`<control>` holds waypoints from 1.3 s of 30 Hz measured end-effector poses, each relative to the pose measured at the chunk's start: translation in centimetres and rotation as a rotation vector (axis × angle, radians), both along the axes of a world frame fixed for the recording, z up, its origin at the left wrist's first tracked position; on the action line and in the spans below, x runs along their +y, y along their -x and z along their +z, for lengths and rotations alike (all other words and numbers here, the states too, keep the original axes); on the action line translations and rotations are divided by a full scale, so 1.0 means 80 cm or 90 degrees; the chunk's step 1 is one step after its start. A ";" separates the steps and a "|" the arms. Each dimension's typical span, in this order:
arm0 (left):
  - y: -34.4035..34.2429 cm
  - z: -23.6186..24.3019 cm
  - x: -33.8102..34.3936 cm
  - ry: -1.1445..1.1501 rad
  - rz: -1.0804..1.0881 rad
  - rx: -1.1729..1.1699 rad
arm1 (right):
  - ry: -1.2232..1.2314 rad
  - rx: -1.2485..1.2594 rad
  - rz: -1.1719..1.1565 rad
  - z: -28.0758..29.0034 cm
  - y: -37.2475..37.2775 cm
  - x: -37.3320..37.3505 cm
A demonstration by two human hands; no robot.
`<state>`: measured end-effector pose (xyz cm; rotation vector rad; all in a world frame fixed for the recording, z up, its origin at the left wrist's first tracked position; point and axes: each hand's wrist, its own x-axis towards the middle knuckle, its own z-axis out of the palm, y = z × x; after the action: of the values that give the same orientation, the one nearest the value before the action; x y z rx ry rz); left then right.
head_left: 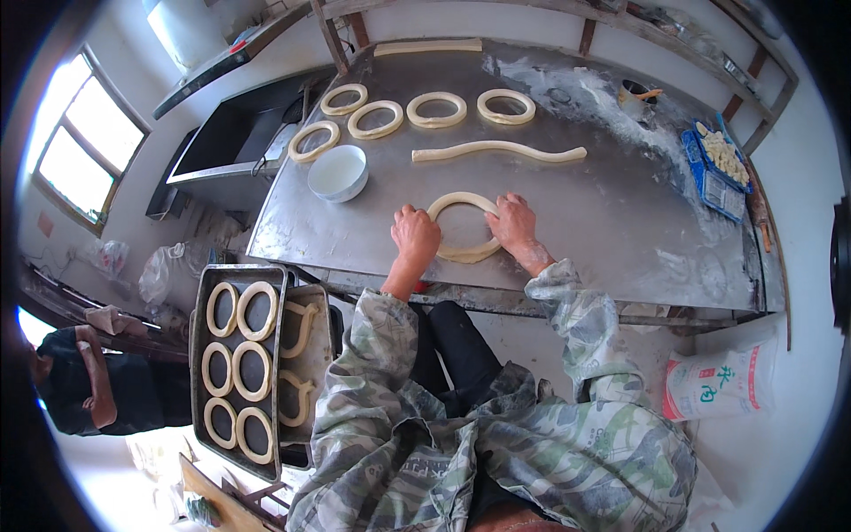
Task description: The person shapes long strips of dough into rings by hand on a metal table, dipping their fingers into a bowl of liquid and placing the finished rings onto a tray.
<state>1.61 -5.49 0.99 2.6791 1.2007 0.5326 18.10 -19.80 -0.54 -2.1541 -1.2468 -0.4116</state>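
Just beyond the near edge of the metal table (629,213) lies a pale dough ring (470,254). My left hand (415,235) is closed on its left side, and my right hand (514,222) grips the upper right of it. Both sets of fingers are curled, and part of the ring is hidden under them. Farther back, a wavy dough rope (501,152) stretches across the table. A white bowl (339,173) stands left of my hands. Several finished-looking rings, one of them a dough ring (436,110), sit behind it, with a flat dough strip (427,47) at the far edge.
At my left, a dark baking tray (281,372) carries several dough rings and overlaps another tray. Flour dusts the table's far right, near a container (636,99), a blue tray of dough pieces (722,195) and a rolling pin (760,208). A sack (720,381) stands right; a person (133,390) is left.
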 end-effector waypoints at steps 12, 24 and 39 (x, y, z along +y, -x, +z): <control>0.028 -0.004 0.008 1.036 -0.038 -0.460 | -0.212 1.218 0.137 0.011 -0.011 -0.015; -0.163 0.007 -0.060 1.170 -0.207 -0.411 | -0.424 1.162 0.125 0.019 -0.155 -0.146; -0.436 0.083 -0.004 1.104 -0.373 -0.420 | -0.540 1.030 0.123 0.093 -0.394 -0.121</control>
<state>36.46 -5.81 7.62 1.0406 0.2353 0.0757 49.64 -29.45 6.92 -0.9589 -0.1771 0.6966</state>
